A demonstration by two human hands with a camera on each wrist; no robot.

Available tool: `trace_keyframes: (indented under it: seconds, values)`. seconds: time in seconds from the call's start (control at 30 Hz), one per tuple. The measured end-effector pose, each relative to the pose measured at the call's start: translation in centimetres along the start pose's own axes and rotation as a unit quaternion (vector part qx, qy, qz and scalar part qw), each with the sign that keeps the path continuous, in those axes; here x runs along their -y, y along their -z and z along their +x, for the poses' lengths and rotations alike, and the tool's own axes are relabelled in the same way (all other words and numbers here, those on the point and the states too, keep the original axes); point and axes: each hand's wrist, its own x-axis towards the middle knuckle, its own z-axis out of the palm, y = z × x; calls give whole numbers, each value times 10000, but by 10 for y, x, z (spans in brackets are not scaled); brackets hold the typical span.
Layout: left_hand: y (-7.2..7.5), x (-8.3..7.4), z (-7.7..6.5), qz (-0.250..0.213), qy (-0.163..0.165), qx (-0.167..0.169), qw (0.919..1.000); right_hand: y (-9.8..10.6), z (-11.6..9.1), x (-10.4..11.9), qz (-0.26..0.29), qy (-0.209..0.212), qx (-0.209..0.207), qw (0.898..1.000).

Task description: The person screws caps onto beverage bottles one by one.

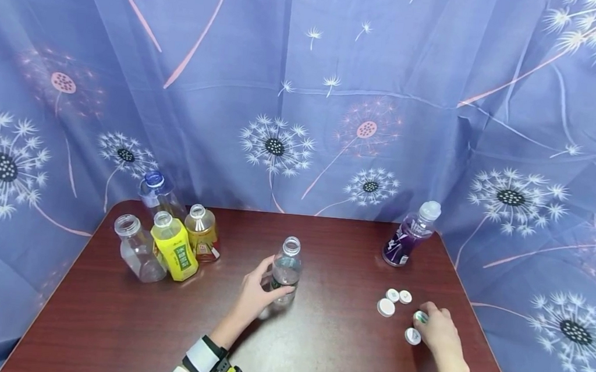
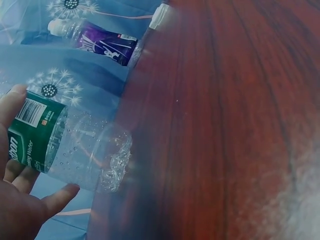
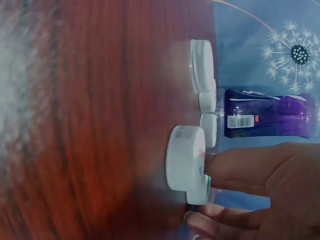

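My left hand (image 1: 259,295) grips a clear plastic bottle (image 1: 286,273) near the middle of the table. The bottle is upright, with a bare, capless neck. Its green label (image 2: 37,132) shows in the left wrist view, where fingers and thumb go round it. Whether its base touches the table, I cannot tell. Over on the right, my right hand (image 1: 441,331) pinches a small white bottle cap (image 1: 421,317) with a green mark on top. Close by lies another white cap (image 1: 413,336), which partly hides the pinched one in the right wrist view (image 3: 185,157).
Several more white caps, including a larger one (image 1: 386,307), lie left of my right hand. Behind them stands a purple-labelled bottle (image 1: 408,238) with a pale top. At the back left are a yellow bottle (image 1: 174,246), an amber one (image 1: 202,234), a clear one (image 1: 140,249) and a blue-necked one (image 1: 154,189).
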Motion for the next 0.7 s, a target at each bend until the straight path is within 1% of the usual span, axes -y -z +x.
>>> trace_keyframes:
  seconds: [0.17,0.23,0.3,0.37,0.47,0.53,0.6,0.7]
  values:
    - [0,-1,-1,-116,41,77,9999,-1,0,-3,35,71,-126,9999]
    - [0,-1,-2,-168,88,117,9998,0,-1,0,74,99,-238,9996]
    - [0,1,-3,-199,119,138,9996,2,-3,4,124,177,-413,9989]
    - [-1,1,-3,-267,133,146,9994,7,-4,13,213,383,-718,9965]
    - [0,2,-3,-338,120,107,9993,16,-5,31,380,856,-1254,9877]
    - [0,2,-2,-321,118,97,9994,23,-5,45,457,1222,-1574,9789]
    - [0,2,-1,-267,106,99,9995,30,-5,61,552,1519,-1797,9704]
    - [1,0,0,-153,85,117,9998,39,-5,85,724,1859,-1955,9602]
